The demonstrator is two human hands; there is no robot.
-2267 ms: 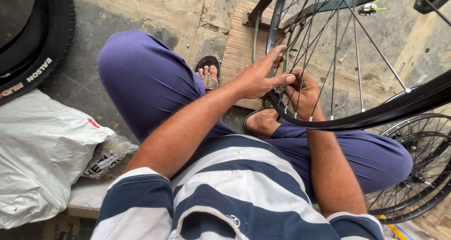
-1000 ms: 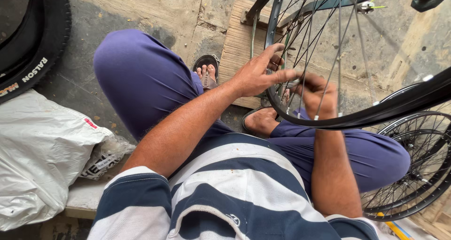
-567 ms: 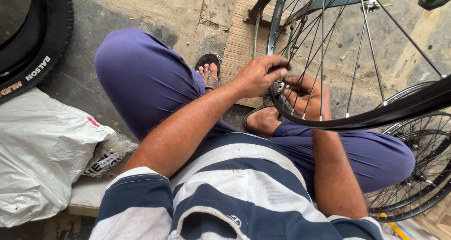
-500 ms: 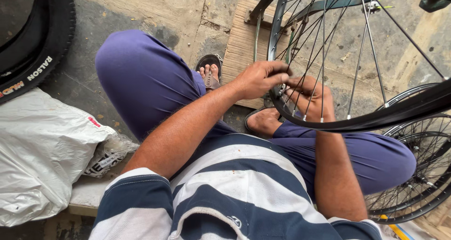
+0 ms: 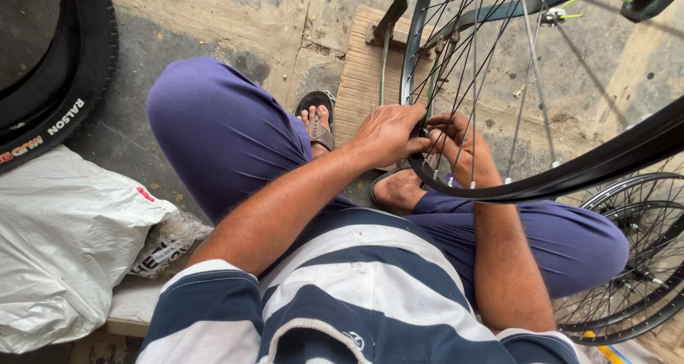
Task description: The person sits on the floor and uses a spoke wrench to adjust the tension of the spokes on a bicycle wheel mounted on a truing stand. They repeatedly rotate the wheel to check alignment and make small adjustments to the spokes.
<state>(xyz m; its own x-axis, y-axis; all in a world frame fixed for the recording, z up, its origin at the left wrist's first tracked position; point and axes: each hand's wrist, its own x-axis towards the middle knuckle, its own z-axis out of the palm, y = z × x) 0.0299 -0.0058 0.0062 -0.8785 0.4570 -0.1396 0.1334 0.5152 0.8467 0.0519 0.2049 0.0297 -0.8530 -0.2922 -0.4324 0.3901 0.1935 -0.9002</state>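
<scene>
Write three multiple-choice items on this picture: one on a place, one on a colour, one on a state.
1. Where does the white plastic sack lie?
A. left of the person's knee
B. inside the spoked wheel
C. on the wooden board

2. What colour are the trousers?
A. red
B. purple-blue
C. white

3. What are the left hand and right hand doing?
A. resting on the knees
B. holding the sack
C. gripping the black spoked bicycle rim

Answers: 1 A, the sack fills the lower left; 2 B, both legs show it; 3 C, the fingers close round the rim.

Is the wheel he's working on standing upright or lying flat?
Upright: the wheel stands on edge in a stand, rim rising from both hands gripping its lower rim.
</scene>
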